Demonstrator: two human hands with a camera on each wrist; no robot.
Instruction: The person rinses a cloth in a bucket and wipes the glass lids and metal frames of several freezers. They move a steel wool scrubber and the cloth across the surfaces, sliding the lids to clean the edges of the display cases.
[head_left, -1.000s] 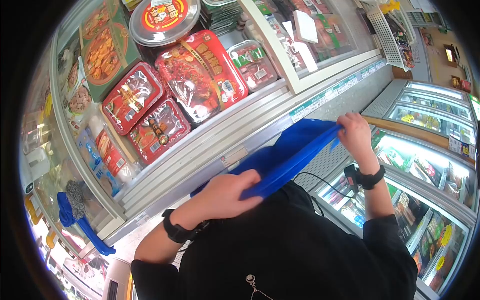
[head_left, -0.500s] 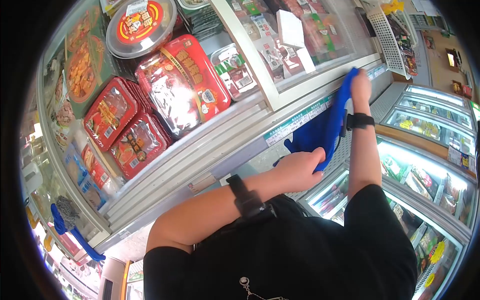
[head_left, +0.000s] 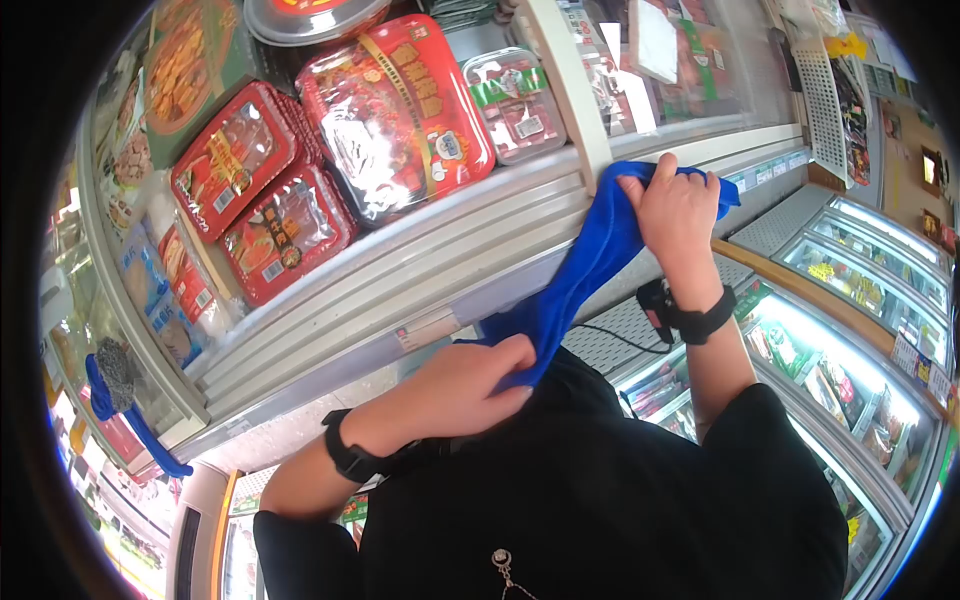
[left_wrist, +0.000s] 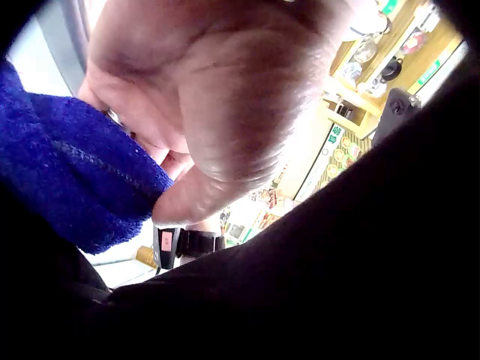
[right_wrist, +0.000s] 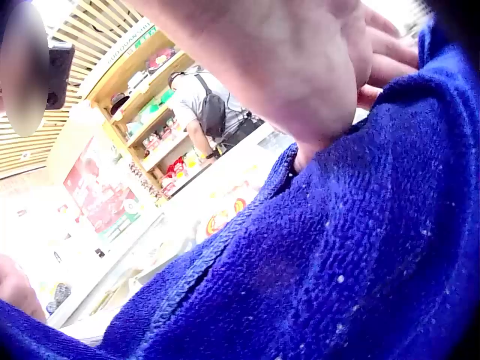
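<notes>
A blue terry cloth (head_left: 575, 285) stretches in folds between both hands, along the front edge of the chest freezer (head_left: 390, 260). My left hand (head_left: 450, 390) pinches its lower end between thumb and fingers, close to the black shirt. The left wrist view shows the thumb pressed on the cloth (left_wrist: 82, 165) near a stitched seam. Farther up and to the right, my right hand (head_left: 682, 215) grips the other end by the freezer's sliding-door frame, and a corner of cloth sticks out past the fingers. In the right wrist view the cloth (right_wrist: 300, 240) spreads below that hand, its hem showing.
Red packaged food trays (head_left: 395, 115) lie inside the freezer at the left. A glass sliding lid (head_left: 720, 75) covers its right part. A white basket (head_left: 822, 110) stands at the far right, above glass-topped freezers (head_left: 860, 260). A person with a backpack (right_wrist: 214, 105) stands by shelves.
Both hands first went right with the cloth, the right one farthest. Since then the left hand has come back left toward the body, drawing the cloth out long; the right hand has shifted slightly back.
</notes>
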